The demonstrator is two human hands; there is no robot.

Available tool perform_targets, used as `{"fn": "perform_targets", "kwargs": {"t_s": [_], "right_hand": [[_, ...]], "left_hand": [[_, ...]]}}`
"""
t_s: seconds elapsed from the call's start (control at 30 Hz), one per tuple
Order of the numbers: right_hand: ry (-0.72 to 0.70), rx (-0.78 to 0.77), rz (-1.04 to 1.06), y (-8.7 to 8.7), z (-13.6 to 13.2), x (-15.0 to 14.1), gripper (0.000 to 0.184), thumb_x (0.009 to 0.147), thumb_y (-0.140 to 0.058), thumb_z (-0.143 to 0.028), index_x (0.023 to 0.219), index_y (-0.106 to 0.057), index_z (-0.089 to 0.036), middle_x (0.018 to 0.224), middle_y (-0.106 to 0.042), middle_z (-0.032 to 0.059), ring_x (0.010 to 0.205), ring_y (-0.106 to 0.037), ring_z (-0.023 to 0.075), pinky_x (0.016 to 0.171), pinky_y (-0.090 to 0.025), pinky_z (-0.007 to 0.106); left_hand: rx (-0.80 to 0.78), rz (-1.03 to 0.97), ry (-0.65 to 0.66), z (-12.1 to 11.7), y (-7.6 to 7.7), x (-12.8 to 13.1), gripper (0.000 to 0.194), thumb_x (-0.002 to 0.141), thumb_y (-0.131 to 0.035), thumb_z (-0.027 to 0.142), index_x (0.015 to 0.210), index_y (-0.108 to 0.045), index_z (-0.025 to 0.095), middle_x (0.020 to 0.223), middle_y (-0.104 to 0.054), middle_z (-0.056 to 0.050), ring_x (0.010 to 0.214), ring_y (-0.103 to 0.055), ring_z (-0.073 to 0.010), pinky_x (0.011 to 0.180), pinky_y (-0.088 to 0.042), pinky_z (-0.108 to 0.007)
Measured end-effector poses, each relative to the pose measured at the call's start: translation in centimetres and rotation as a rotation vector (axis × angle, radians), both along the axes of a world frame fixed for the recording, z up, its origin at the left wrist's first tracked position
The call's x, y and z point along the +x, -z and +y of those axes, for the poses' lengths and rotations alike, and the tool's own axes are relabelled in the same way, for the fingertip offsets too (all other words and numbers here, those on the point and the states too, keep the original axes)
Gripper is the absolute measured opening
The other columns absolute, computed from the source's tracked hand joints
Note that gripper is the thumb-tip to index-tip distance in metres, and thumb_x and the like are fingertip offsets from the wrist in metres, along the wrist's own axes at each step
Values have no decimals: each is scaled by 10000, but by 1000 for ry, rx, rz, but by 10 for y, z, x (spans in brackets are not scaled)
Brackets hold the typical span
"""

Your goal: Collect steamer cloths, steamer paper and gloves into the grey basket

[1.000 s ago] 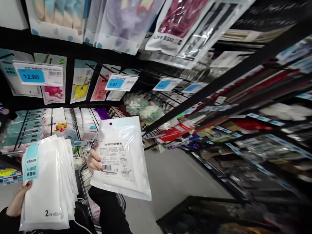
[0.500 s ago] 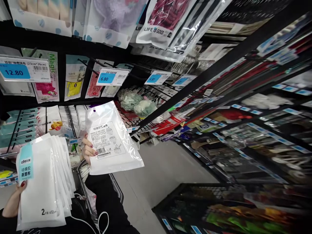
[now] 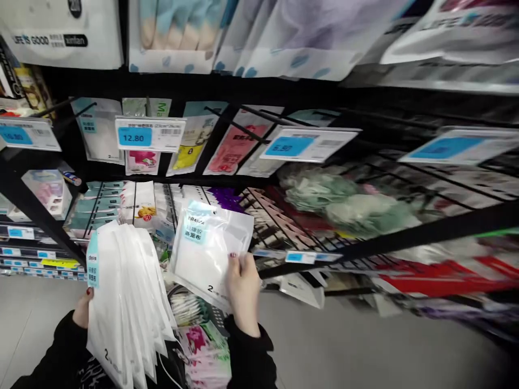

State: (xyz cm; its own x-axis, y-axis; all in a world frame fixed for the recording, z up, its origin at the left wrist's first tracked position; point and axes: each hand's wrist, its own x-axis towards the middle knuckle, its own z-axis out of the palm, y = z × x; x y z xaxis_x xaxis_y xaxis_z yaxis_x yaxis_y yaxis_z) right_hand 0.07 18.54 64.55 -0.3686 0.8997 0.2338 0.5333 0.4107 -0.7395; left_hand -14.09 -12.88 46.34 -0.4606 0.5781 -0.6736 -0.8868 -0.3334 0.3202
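Note:
A fanned stack of white steamer-cloth packets [image 3: 125,302] is gripped at its left edge by my left hand [image 3: 84,307], thumb in front and the other fingers hidden behind. My right hand [image 3: 244,289] pinches a single steamer-cloth packet [image 3: 205,246] at its lower right side, its labelled front facing me. That packet is tilted, with its pale blue label at the upper left. It is held just in front of the lower row of hanging goods. A similar packet [image 3: 99,132] hangs alone on a hook of the rack behind.
Price tags [image 3: 150,135] jut out on hooks from the black rack. Glove packets [image 3: 194,138] hang behind them. Mesh bath puffs [image 3: 324,189] hang to the right. Beneath my hands are pink-and-green packets [image 3: 206,351] and bundled cotton swabs [image 3: 186,309]. Grey floor [image 3: 324,346] shows at lower right.
The single packet has turned from its printed back to its labelled front, and my right hand now grips its right side. The view has swung left toward the rack; the stack is more fanned.

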Motion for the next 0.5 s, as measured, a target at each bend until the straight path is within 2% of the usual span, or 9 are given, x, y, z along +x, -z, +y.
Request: {"fn": "perform_targets", "kwargs": {"t_s": [0.1,0.2,0.27,0.33,0.43,0.5], "right_hand": [[21,51,-179,11,-18,-11,242,849,-461,-416,740,-494,-202,593,-472,3,551,-439,172,571,-315,272],[-239,-110,-149,20,-53,-20,272,854,-415,-441,791,-513,-195,688,-561,51,643,-522,200,616,-393,282],[-434,-289,-77,27,-78,-26,313,861,-410,-449,892,-552,-172,834,-621,93,788,-576,219,724,-452,307],[-558,-445,-4,34,-99,-33,349,864,-423,-455,987,-572,-164,957,-636,108,919,-585,226,849,-456,333],[-587,-584,70,42,-116,-38,380,853,-449,-474,1039,-583,-171,1037,-634,103,1020,-571,226,958,-419,355],[-556,-599,71,44,-118,-38,394,845,-459,-481,1058,-584,-175,1083,-624,97,1051,-561,223,986,-402,352]], "left_hand": [[33,12,-14,-1,3,1,299,400,-860,383,621,-704,256,743,-765,-49,1198,-491,-380,1042,-368,-456],[54,22,-16,4,-6,6,320,403,-857,378,654,-716,239,823,-767,-74,1230,-452,-387,1051,-349,-465],[71,30,-19,7,-15,9,319,422,-849,370,673,-714,229,849,-765,-84,1231,-449,-394,1051,-344,-476],[82,41,-26,9,-22,11,334,441,-837,364,717,-714,221,857,-763,-92,1231,-447,-397,1048,-343,-485],[76,59,-43,9,-28,13,408,453,-827,367,810,-714,205,852,-761,-104,1219,-460,-401,1040,-349,-487],[57,75,-61,9,-31,13,406,447,-832,375,796,-709,208,838,-761,-94,1185,-497,-397,1030,-360,-477]]}}
